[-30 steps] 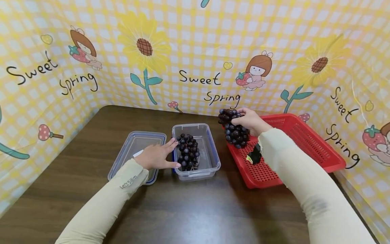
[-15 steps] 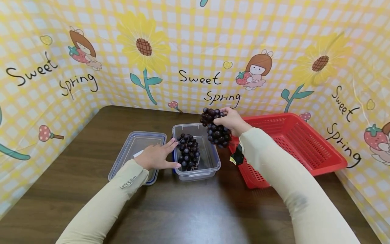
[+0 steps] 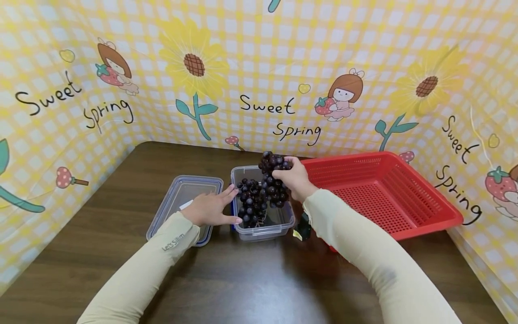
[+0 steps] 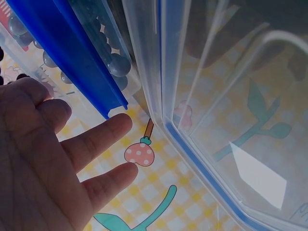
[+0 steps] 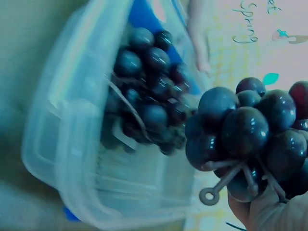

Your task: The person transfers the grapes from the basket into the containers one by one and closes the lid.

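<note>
A clear plastic container (image 3: 265,231) stands mid-table with a bunch of dark grapes (image 3: 248,204) lying along its left side. My right hand (image 3: 297,180) grips a second bunch of grapes (image 3: 273,164) over the container's right half; in the right wrist view this bunch (image 5: 245,130) shows a stem with a small ring at its end. My left hand (image 3: 212,208) rests at the container's left wall with fingers spread. In the left wrist view, its fingers (image 4: 103,137) lie beside the blue clip (image 4: 77,57) of the container.
The container's clear lid (image 3: 178,189) with a blue seal lies on the table to the left, partly under the left hand and wrist. A red perforated basket (image 3: 421,189) stands at the right, partly behind the right arm. A patterned cloth (image 3: 267,67) walls the table's back and sides.
My right hand has carried its bunch of grapes leftward from above the red basket to over the container, and lowered it a little. My left hand has stayed at the container.
</note>
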A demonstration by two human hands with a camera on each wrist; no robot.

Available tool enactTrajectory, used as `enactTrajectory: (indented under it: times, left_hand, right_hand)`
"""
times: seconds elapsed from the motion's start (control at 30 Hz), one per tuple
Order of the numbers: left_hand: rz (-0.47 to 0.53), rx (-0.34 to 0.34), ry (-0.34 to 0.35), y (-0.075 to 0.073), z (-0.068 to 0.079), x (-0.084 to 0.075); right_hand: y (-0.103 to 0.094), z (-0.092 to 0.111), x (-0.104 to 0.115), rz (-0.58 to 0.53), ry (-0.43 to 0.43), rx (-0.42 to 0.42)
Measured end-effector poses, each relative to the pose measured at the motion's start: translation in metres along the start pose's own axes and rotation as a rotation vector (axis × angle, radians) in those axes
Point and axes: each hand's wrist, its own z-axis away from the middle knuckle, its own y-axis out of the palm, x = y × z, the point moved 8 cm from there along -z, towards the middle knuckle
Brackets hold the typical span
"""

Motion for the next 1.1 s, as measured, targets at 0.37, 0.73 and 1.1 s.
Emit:
enactTrajectory:
  times: [0.37, 0.73, 1.1]
  left_hand:
    - [0.015, -0.001, 0.003, -0.001, -0.002, -0.001]
    - [0.04, -0.013, 0.02, 0.003, 0.002, -0.001]
    - [0.063, -0.023, 0.03, 0.002, 0.001, 0.001]
  right_hand:
    - [0.013, 0.006, -0.022, 0.047, -0.036, -0.045]
    - [0.023, 0.011, -0.036, 0.046, -0.011, -0.036]
    - [0.023, 0.011, -0.042, 0.013, -0.025, -0.04]
